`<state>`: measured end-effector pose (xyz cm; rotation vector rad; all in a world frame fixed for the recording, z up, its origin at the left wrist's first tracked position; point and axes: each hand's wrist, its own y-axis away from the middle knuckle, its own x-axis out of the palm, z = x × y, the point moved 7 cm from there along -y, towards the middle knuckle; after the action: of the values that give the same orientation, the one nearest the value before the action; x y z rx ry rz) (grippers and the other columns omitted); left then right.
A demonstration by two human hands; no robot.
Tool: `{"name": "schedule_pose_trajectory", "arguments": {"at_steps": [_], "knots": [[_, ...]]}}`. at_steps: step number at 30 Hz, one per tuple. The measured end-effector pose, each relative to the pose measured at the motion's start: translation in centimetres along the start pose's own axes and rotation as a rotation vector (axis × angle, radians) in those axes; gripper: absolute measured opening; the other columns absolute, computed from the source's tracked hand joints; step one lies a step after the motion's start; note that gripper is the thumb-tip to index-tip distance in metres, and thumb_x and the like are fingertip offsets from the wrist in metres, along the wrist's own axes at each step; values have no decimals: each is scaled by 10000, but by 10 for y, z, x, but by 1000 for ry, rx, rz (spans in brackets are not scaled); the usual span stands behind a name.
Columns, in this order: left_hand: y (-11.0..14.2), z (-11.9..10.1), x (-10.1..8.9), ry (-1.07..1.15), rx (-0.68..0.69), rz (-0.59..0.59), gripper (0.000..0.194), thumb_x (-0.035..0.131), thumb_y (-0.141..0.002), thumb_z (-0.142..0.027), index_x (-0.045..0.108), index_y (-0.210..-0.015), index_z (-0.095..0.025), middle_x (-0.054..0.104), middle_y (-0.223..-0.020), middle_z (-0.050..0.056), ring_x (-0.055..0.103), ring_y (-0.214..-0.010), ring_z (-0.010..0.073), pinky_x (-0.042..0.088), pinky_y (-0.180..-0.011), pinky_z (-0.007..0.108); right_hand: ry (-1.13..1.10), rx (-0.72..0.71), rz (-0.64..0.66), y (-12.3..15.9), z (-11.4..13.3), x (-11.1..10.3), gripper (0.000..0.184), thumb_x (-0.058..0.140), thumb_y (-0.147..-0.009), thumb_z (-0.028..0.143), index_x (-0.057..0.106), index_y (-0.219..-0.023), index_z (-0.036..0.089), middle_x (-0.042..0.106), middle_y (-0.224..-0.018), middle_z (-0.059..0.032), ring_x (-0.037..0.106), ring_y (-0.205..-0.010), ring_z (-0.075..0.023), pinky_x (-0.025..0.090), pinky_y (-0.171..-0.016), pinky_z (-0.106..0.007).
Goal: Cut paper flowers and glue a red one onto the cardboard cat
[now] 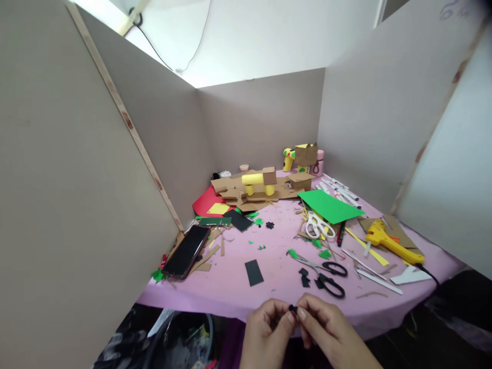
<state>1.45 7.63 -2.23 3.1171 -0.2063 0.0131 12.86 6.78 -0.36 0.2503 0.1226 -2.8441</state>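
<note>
Close to the table's front edge, my left hand (pixel 268 328) and my right hand (pixel 322 324) meet with fingertips pinched. Between them is a small black paper piece (pixel 293 308), mostly covered by the fingers. Just beyond lie black paper scraps (pixel 305 278) and open scissors with black handles (pixel 331 277). To the left of these rests a dark paper rectangle (pixel 254 272). Farther back sits a small black flower-shaped cutout (pixel 270 225). A yellow tube figure with a cardboard box head (pixel 259 180) stands on cardboard pieces at the back.
A phone (pixel 187 251) lies at the left edge. On the right are a yellow glue gun (pixel 392 242) with its cord, white scissors (pixel 318 225), a green sheet (pixel 329 206) and several markers (pixel 340 190). Grey partitions (pixel 265 120) enclose the table. Below left stands a bin (pixel 210 333).
</note>
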Motion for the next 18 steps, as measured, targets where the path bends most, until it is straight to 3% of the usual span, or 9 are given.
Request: {"name": "schedule_pose_trajectory", "arguments": {"at_steps": [4,8,12,15,18], "knots": [[-17,-4,-6,-19,-2,13,279,653,-687,-413,580,-610,-155,603,-547,2,538,-540,132,409,-552,238,89,-37,-32,-4,-7,-5,350,354,-915,459,426,-671,219,453,-554,46,460,-537,-142,371,-554,-252],[-60,-27,-23,-105,19,-74,214,621,-721,-330,571,-628,-143,599,-563,7,549,-550,129,437,-572,243,179,-61,-151,-7,-19,-20,336,333,-920,448,423,-686,224,440,-559,45,464,-539,-150,365,-548,-252],[-126,-40,-31,-194,19,-122,165,557,-837,-255,605,-776,-109,627,-722,35,594,-677,136,482,-674,272,252,-81,-243,-11,-30,-28,333,348,-906,462,437,-689,226,432,-558,40,455,-536,-161,356,-539,-257],[-174,-36,-25,-283,-38,-115,259,545,-879,-303,571,-1083,-145,614,-1058,68,617,-865,189,523,-737,378,246,-86,-281,-16,-40,-28,353,360,-892,489,441,-668,228,447,-532,36,463,-516,-163,356,-523,-256],[-210,-33,-17,-372,-61,-122,313,552,-875,-296,541,-1158,-161,574,-1165,85,599,-955,221,516,-786,416,228,-83,-306,-20,-50,-28,383,348,-880,524,444,-657,228,464,-504,34,464,-485,-156,349,-499,-249]]}}
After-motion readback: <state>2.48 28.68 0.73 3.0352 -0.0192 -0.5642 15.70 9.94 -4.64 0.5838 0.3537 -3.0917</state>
